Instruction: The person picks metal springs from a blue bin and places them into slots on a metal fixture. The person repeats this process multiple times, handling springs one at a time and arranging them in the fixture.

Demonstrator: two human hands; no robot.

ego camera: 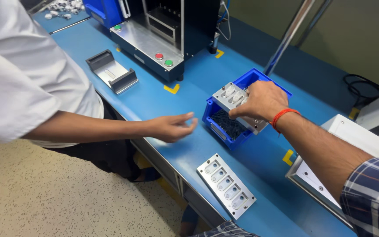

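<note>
In blue bin (218, 115), small black parts (227, 124)

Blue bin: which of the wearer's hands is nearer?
Right. The right hand grips the metal plate atop the blue bin; the left hand is out of view. The open hand is a co-worker's.

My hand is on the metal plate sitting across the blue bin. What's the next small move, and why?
Probably lift the metal plate slightly, straight up off the blue bin. Your right hand already grips its edge, and it rests tilted across the bin's rim over the dark small parts. Keep it level. A co-worker's hand hovers just beside the bin, so avoid swinging that way.
</note>
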